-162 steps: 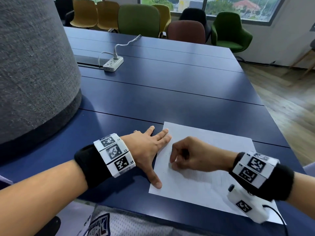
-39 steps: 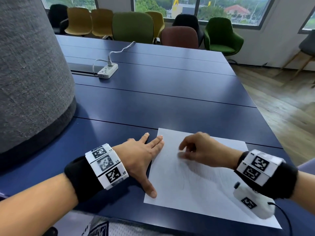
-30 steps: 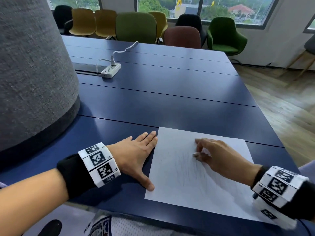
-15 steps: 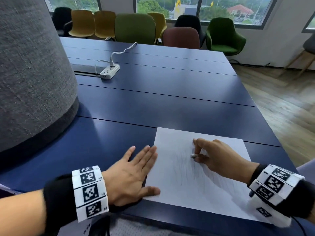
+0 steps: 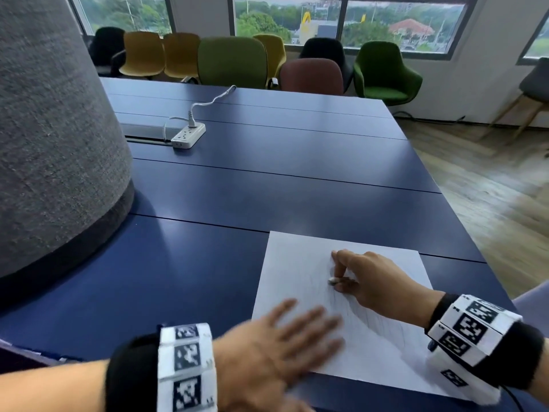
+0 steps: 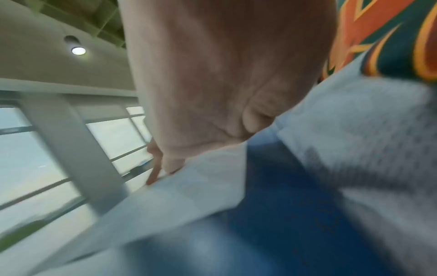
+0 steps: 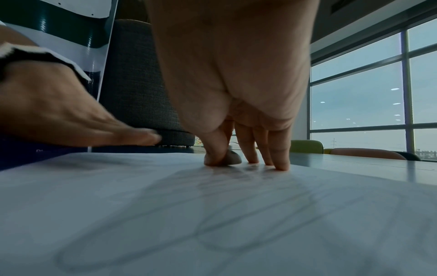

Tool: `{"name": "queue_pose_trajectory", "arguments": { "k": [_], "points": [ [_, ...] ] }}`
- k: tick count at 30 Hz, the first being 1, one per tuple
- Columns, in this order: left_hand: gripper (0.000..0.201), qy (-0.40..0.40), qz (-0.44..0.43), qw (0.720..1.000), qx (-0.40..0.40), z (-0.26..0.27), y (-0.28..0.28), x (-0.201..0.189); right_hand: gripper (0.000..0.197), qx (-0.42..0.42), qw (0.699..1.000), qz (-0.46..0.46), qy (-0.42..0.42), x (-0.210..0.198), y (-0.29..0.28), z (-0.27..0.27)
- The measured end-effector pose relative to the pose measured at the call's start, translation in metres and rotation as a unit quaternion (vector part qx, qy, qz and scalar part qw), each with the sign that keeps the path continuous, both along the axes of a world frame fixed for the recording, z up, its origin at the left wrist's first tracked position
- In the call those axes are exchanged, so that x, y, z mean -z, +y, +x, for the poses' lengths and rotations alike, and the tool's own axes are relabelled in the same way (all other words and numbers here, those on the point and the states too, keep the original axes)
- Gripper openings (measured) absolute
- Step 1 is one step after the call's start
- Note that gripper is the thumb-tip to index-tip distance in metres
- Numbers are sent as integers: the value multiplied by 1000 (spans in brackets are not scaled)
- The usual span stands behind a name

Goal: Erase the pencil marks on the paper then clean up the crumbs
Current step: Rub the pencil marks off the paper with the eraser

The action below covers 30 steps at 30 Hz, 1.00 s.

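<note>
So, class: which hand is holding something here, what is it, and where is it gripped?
The right hand pinches a small eraser by its sides, between thumb and forefinger, its underside on the paper. The left hand holds nothing; its straight fingers lie over the paper's near left corner.

A long navy table (image 5: 297, 179) fills the room; coloured chairs (image 5: 231, 62) line the far windows (image 5: 401, 22), wood floor (image 5: 490, 185) alongside.
</note>
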State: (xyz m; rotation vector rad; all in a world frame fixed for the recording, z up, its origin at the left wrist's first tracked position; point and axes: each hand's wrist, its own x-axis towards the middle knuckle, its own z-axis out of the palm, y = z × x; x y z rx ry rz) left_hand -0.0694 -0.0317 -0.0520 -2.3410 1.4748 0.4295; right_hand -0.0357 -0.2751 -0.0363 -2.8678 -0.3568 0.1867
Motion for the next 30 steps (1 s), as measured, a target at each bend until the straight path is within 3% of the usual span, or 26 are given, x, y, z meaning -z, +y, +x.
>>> {"name": "queue_pose_trajectory", "arguments": {
  "k": [2,5,8,11,18,21,25,30],
  "points": [
    [57,-3,-5,998,61,-9,-9,19,14,-2,1000,-4,1,0,0,0],
    [73,24,-44,998,41,-3,-12,8,14,-4,1000,-1,2,0,-1,0],
    [100,92,-44,989,-110,20,-3,-1,20,-4,1000,-4,0,0,-2,0],
    [112,52,-34,979,-195,41,-3,-6,20,-5,1000,-7,1,-1,-1,1],
    [110,74,-50,987,-130,58,-52,1,17,15,1000,1,4,-5,0,-2],
    [96,75,-22,981,-175,72,-36,-2,19,16,1000,5,9,-5,-1,-1],
    [101,24,-7,961,-277,92,-12,-7,20,12,1000,11,8,-1,-3,1],
    [88,72,-13,986,-151,66,-27,-3,19,18,1000,22,2,-1,-3,0]
  ]
}}
